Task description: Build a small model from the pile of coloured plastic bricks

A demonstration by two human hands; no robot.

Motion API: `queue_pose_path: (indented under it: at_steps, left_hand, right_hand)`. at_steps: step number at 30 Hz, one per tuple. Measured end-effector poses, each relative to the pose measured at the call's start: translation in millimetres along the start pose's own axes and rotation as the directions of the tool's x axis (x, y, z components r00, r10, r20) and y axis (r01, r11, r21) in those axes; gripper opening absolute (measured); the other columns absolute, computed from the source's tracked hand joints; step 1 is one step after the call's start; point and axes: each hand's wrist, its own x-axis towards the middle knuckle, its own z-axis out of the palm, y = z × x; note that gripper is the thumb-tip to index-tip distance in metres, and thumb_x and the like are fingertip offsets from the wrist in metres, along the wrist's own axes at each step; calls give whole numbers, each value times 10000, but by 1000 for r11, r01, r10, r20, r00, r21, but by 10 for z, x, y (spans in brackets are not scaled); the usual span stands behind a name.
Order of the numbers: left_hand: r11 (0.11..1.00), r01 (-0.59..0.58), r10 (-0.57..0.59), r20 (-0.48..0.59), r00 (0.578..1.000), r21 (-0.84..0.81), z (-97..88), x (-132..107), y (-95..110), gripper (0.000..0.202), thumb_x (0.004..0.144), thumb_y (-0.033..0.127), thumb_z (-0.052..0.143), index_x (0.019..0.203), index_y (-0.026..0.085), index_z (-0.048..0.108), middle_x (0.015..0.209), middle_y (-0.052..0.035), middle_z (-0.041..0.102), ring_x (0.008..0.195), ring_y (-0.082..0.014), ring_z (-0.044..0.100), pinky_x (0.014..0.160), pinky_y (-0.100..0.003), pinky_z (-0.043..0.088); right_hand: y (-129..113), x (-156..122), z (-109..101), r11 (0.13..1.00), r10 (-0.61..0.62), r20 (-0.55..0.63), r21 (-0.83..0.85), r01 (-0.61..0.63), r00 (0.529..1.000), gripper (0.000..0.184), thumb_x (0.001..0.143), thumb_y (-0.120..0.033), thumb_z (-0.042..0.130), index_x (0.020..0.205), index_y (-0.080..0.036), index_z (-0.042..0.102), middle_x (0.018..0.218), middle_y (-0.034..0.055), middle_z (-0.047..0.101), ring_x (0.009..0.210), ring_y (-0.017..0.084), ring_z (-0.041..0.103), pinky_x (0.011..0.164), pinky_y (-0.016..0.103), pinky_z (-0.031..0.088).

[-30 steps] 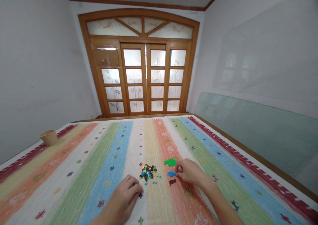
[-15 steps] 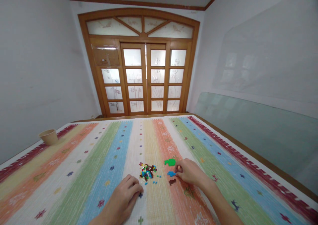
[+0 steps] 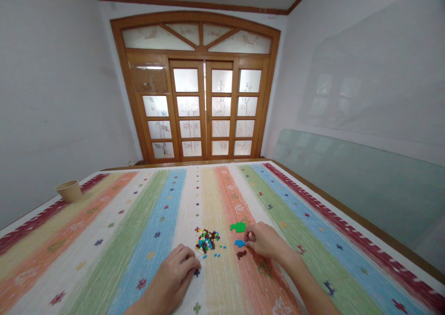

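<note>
A small pile of colourful building bricks [image 3: 207, 241] lies on the striped tablecloth, a few loose blue ones at its near edge. My right hand [image 3: 266, 241] is right of the pile, thumb and forefinger closed at the right end of a blue brick piece [image 3: 239, 243] that rests on the cloth. Just beyond it is a larger green brick piece [image 3: 238, 227], and on the near side a dark brown one [image 3: 241, 255]. Resting on the cloth left of the pile is my left hand [image 3: 177, 275], its fingers curled together; whatever they hold, if anything, is hidden.
A tan cup [image 3: 68, 192] stands at the table's far left. The striped tablecloth [image 3: 139, 227] covers the tabletop. Beyond the far edge are wooden glazed doors [image 3: 205, 111], and a pale green panel [image 3: 347, 176] leans along the right wall.
Both hands and the brick pieces stay in practically the same places. Only the whole view has shifted very slightly.
</note>
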Motion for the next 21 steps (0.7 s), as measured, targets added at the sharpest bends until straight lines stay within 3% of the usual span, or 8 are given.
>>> queue_pose_path:
  at_steps: [10,14,21]
  left_hand:
    - [1000,-4,4,-22,1000,-6,16,-17,-12,261,1018,75,431,1006,226,643,989,-63,675,921,-217,633,795,-329,533]
    - [1000,-5,4,-22,1000,-8,20,-22,-19,259,1022,75,434,1030,231,640,990,-63,674,922,-219,631,797,-330,531]
    - [1000,6,-6,-9,1000,5,32,-27,-28,252,1035,95,425,1027,225,641,990,-67,675,927,-220,630,800,-331,529]
  right_hand:
    - [-15,-8,-15,1000,3,-16,23,-3,1000,202,822,-178,680,936,-261,825,924,51,807,901,228,727,714,258,412]
    - [-44,17,41,998,-18,-81,56,22,997,241,848,-173,630,985,-254,812,923,45,806,899,216,720,737,260,404]
    - [-265,13,156,986,-117,-113,107,129,987,245,918,-217,591,1053,-236,795,889,44,798,876,196,713,766,261,411]
